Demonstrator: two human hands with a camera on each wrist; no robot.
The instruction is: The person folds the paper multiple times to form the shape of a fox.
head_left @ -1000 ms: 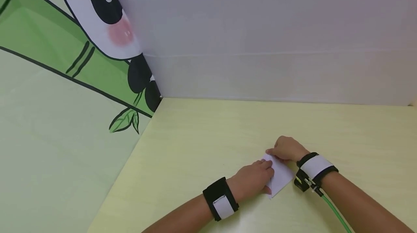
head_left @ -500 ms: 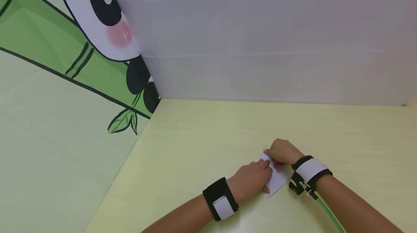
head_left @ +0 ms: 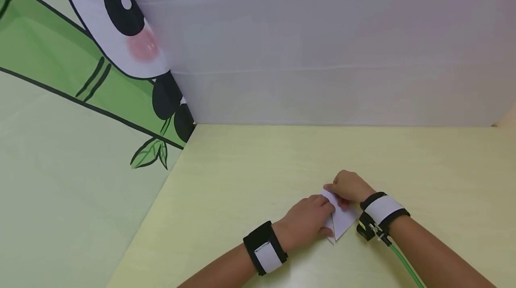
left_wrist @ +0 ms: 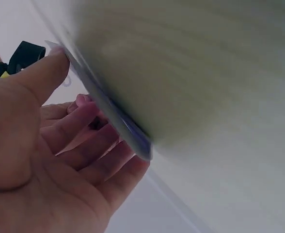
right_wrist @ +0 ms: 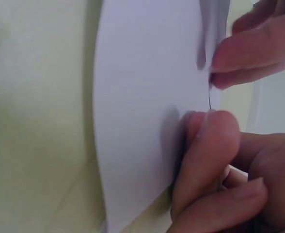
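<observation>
A small white sheet of folded paper (head_left: 343, 221) lies on the table between both hands, with a fold line running toward its near pointed corner. My left hand (head_left: 307, 221) rests on its left part, thumb near the lower corner. In the left wrist view, the fairly straight fingers (left_wrist: 91, 150) touch the paper (left_wrist: 111, 110), seen nearly edge-on. My right hand (head_left: 352, 186) pinches the far corner between thumb and curled fingers. The right wrist view shows the flat paper (right_wrist: 142, 92) close up, the right thumb (right_wrist: 213, 141) on its folded edge, and left fingers (right_wrist: 254, 51) farther along.
The pale wooden table (head_left: 258, 158) runs back to a plain light wall covering (head_left: 322, 55). A panda-and-bamboo print (head_left: 92, 68) hangs beyond the left edge. Black-and-white straps (head_left: 266, 248) circle both wrists, and a green cable (head_left: 405, 261) trails from the right one.
My right hand has moved slightly left and still grips the far corner. The left hand has shifted a little left, exposing more of the fold line near the paper's lower corner.
</observation>
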